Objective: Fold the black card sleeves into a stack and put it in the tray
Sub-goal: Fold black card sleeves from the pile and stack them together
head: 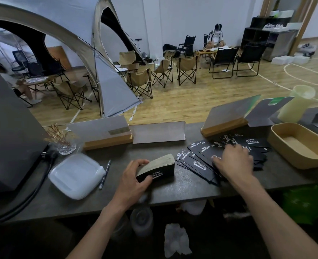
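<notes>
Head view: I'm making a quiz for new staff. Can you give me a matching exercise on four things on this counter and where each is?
1. stack of sleeves
2. loose sleeves
3. tray
4. pen

a. far right, holding nothing
b. gripped by the left hand
c. beside the white plastic container
d. fanned out under the right hand

Pairs: 1-b, 2-d, 3-a, 4-c

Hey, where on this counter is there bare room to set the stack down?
Bare counter shows between the stack and the near edge, and between the pen and left hand. The tray is empty. It is crowded under the right hand, on the loose sleeves.
</notes>
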A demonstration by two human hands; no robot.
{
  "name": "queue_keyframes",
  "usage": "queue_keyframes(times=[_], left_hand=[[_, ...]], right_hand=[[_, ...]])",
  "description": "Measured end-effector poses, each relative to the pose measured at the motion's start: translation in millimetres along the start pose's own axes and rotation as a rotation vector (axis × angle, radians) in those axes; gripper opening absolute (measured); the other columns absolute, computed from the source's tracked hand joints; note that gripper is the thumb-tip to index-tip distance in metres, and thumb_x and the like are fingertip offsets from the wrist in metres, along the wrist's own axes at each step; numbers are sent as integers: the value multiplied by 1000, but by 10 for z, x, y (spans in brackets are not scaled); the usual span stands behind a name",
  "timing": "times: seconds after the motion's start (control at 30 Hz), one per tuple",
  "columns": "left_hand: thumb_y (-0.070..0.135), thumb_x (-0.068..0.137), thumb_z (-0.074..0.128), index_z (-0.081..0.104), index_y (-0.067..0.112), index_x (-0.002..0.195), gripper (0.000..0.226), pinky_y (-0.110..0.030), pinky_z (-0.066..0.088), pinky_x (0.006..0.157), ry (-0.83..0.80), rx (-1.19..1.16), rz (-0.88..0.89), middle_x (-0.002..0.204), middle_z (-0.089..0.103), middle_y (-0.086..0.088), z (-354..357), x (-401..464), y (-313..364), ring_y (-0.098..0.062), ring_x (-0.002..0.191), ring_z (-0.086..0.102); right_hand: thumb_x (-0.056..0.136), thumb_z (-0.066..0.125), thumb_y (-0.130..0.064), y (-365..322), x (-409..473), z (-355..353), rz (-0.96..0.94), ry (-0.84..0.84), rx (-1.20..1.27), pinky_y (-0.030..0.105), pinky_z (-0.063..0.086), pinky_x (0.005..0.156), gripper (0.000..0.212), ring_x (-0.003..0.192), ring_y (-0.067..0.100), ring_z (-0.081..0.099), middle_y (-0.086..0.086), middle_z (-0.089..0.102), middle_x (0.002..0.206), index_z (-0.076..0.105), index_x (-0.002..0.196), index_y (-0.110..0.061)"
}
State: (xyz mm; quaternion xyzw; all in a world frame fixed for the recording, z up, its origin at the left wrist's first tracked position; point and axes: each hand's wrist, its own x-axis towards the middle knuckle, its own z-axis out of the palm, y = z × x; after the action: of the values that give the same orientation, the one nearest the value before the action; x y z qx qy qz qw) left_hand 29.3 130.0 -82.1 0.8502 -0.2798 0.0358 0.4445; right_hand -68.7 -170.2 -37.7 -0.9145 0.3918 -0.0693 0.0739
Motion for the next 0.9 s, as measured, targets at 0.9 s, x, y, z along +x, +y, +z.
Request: queue_keyframes(times=[0.9], left_hand=[[35, 73, 74, 59, 28, 125, 55, -15, 45, 92, -41, 35, 27, 114, 61, 10, 43, 53, 6, -1, 105, 59]], right_hand=[[89, 62, -22, -11, 31, -157, -340, -112, 238, 37, 49, 73, 33, 96, 29, 65, 1, 72, 103, 56, 119, -35]])
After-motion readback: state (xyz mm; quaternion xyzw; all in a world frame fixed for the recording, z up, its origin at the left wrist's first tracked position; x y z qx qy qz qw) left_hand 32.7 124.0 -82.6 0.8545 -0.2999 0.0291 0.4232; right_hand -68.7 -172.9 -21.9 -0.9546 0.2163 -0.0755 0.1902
